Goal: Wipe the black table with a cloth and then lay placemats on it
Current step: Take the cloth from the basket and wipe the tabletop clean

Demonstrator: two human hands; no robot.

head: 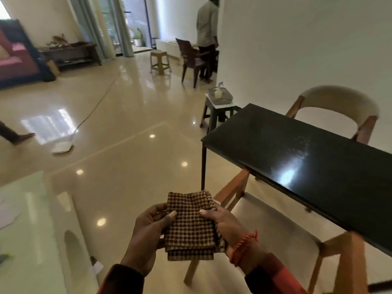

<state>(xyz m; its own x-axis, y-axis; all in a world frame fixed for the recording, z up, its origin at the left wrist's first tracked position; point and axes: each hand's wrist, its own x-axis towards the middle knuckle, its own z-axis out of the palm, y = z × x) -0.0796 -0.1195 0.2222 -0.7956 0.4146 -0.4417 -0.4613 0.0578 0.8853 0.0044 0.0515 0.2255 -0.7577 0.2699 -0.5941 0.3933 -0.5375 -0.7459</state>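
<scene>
A folded brown-and-cream checked cloth (189, 224) is held in front of me by both hands. My left hand (145, 236) grips its left edge with the thumb on top. Its right edge is pinched by my right hand (231, 228), which wears a red thread at the wrist. The black table (307, 164) stretches away on my right, glossy and bare, with faint smears near its middle. The cloth hangs over the floor, left of the table's near edge and apart from it.
Wooden chairs stand at the table's near side (275, 225) and far side (337, 107). A stool with a wire basket (220, 97) stands beyond the table's far end. A white device with a cable (62, 147) lies on the shiny floor. A person (206, 37) stands at the back; a foot (21, 137) shows at left.
</scene>
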